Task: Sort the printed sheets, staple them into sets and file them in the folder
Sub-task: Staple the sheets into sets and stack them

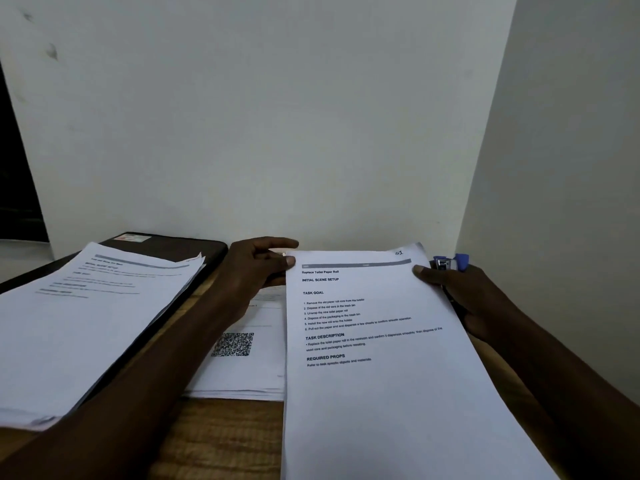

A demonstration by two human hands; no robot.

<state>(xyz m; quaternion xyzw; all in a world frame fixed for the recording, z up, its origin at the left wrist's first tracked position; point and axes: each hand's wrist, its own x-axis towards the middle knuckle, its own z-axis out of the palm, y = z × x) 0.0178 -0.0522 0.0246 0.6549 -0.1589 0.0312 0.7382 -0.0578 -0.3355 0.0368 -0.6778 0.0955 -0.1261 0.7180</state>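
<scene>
From my feed, my left hand (256,268) pinches the top left corner of the set (374,341): the thumb presses down on the corner, the forefinger reaches out straight above the top edge, and the other fingers curl under the paper. My right hand (460,292) grips the set's right edge near the top, thumb flat on the page and the remaining fingers hidden beneath it. The set lies in front of me, right of centre, its top sheet headed "Replace Toilet Paper Roll" with "51" handwritten in the upper right corner. A blue and metal stapler (450,263) pokes up just beyond the right hand, touching it; I cannot tell whether the hidden fingers also hold it. On the left, a stack (86,317) of printed sheets rests fanned on a dark folder (166,247), which lies flat on the wooden table (221,438). Between stack and set, a QR sheet (242,344) tops a thin pile, partly under my left forearm and under the set's left edge. A pale wall (311,116) rises right behind the table.
</scene>
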